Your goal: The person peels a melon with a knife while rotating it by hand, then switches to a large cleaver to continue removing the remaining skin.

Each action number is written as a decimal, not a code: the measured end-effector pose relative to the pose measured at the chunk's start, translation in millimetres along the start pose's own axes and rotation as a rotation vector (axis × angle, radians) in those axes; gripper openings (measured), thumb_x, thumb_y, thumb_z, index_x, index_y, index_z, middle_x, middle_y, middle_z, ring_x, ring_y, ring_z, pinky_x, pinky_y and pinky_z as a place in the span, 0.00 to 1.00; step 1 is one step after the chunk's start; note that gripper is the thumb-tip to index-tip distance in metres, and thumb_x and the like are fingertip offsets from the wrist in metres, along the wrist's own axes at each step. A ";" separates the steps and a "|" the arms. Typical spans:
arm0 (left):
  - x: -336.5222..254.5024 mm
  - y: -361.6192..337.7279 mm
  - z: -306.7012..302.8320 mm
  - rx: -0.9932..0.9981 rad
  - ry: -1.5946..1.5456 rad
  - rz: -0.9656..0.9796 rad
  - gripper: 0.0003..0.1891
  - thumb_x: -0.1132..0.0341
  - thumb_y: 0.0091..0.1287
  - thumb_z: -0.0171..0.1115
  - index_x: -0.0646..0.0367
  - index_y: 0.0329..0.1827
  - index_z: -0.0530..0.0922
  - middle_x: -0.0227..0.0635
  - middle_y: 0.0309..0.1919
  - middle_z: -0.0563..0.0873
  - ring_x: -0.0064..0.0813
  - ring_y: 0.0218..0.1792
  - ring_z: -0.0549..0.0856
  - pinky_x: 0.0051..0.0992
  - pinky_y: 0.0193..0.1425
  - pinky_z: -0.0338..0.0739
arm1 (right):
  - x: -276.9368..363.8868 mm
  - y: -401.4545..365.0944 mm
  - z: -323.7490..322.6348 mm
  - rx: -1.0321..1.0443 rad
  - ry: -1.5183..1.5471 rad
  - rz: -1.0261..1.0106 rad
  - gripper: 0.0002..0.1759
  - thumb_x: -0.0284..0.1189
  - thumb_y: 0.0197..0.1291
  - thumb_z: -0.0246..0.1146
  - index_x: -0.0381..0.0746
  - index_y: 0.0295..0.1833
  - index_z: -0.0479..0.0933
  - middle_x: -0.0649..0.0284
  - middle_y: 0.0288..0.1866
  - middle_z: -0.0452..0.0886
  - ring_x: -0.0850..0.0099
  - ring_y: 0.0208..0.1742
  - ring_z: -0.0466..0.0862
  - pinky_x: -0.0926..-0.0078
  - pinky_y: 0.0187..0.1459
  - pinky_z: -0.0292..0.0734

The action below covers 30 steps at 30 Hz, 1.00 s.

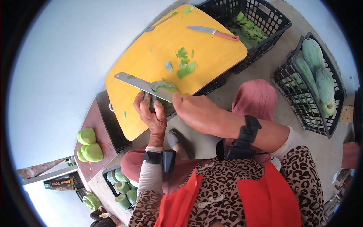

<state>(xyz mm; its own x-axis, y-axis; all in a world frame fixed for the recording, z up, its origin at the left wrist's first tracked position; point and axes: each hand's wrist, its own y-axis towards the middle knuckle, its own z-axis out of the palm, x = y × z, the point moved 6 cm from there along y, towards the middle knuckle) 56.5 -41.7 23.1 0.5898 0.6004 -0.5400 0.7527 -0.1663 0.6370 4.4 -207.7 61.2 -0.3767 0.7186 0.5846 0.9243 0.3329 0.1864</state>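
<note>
My left hand [151, 113] grips a green fruit piece [163, 87] at the near edge of the yellow cutting board [159, 41]. My right hand [196, 111] holds a large knife [138, 83], its blade lying across the fruit and pointing left. Green peel scraps [185, 64] lie on the board's middle. A second, smaller knife with a pink handle [213, 33] rests on the board's far side.
A black crate of green peels [247, 28] stands beyond the board. Another black crate [314, 81] at right holds whole green fruits. Peeled pieces [90, 145] sit on a brown surface at left; more cut pieces fill a crate [123, 187] below.
</note>
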 end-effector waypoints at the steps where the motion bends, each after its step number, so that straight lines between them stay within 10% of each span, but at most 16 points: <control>1: 0.1 0.1 0.3 0.005 0.017 0.009 0.16 0.66 0.66 0.63 0.64 0.53 0.75 0.54 0.59 0.73 0.52 0.60 0.75 0.45 0.66 0.70 | 0.4 2.3 -0.5 -0.018 0.018 -0.004 0.15 0.19 0.54 0.59 0.21 0.46 0.69 0.43 0.30 0.82 0.49 0.31 0.87 0.57 0.28 0.82; 21: -31.9 16.8 2.2 0.046 0.154 0.023 0.17 0.69 0.64 0.65 0.66 0.52 0.73 0.55 0.57 0.74 0.52 0.58 0.74 0.45 0.64 0.68 | -17.5 -22.9 29.9 -0.051 0.125 0.174 0.27 0.23 0.62 0.56 0.22 0.65 0.62 0.43 0.37 0.81 0.46 0.33 0.84 0.51 0.32 0.81; 30: -26.9 14.4 8.1 0.014 0.257 0.107 0.13 0.72 0.63 0.64 0.65 0.49 0.76 0.51 0.55 0.77 0.51 0.56 0.76 0.44 0.63 0.70 | -11.6 -39.7 8.6 0.022 0.103 0.181 0.23 0.21 0.58 0.57 0.20 0.58 0.65 0.42 0.36 0.81 0.48 0.31 0.86 0.56 0.30 0.83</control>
<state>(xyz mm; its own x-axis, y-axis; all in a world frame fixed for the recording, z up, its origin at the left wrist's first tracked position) 53.9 -66.6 42.2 0.5739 0.7572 -0.3120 0.6951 -0.2490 0.6744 -28.4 -224.0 40.2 -0.1958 0.7019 0.6848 0.9743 0.2184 0.0547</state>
